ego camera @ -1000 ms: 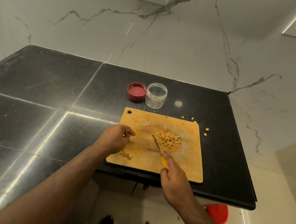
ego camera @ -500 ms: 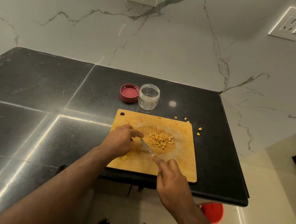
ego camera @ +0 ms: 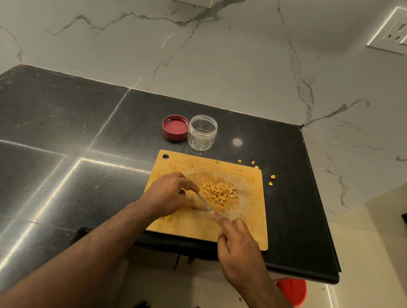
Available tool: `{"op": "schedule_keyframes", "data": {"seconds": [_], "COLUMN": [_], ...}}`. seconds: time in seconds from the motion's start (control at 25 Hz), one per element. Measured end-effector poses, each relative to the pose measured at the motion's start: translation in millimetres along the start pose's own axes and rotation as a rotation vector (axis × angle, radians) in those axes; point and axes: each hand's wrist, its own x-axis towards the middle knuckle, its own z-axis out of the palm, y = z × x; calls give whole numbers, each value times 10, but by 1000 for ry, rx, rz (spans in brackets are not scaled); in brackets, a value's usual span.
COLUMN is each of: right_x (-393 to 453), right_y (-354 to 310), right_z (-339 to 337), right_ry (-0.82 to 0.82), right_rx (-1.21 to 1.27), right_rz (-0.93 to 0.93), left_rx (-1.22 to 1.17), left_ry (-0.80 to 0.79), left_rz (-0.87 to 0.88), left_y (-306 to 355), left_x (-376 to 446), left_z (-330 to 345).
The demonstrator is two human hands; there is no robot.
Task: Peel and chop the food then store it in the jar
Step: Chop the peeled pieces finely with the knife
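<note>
At the near edge of the black counter (ego camera: pixel 56 125), the right hand (ego camera: pixel 237 248) reaches in from the lower right, its fingers curled round the handle of a knife (ego camera: pixel 204 202), forefinger laid straight along the top toward the blade. The blade slants up and left across the wooden cutting board (ego camera: pixel 252 228), its tip just under the left hand's fingertips. The left hand (ego camera: pixel 169 194) comes in over the board's left edge, forearm long across the counter's near edge, fingers bent downward; whether they pinch a piece, I cannot tell. 1 yellow bit (ego camera: pixel 168 218) lies by its wrist. Just right of the blade, at the board's middle, sits the pile of chopped pieces (ego camera: pixel 219 191). The board overhangs the counter's near edge slightly. A few stray bits (ego camera: pixel 272 177) lie off its far right corner. Beyond the board's far edge stands the open clear jar (ego camera: pixel 202 133), with its red lid (ego camera: pixel 175 127) touching on the left, inside up. Left of the board the counter stretches wide.
</note>
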Motion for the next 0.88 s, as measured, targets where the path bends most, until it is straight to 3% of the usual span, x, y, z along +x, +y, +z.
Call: {"op": "schedule_keyframes", "data": {"seconds": [0.48,0.56,0.68,0.88], "right_x": [153,217,251,170], "right_y": [-28,-56,7,-11], "right_z": [88,136,130,149], "right_ry": [-81,-109,-26,-34], "right_rx": [133,157,176,250], "right_rz": [-14,-4,72,39], "left_rx": [-121,-151,-164,-38], "left_ry": [86,88,53,-56], "left_rz": [-302,-320,-313,-305], "left_y": [-182,-273,-396,-500], "left_x": [34,15,-50,-152], "left_z": [-205,-256,-301,-328]}}
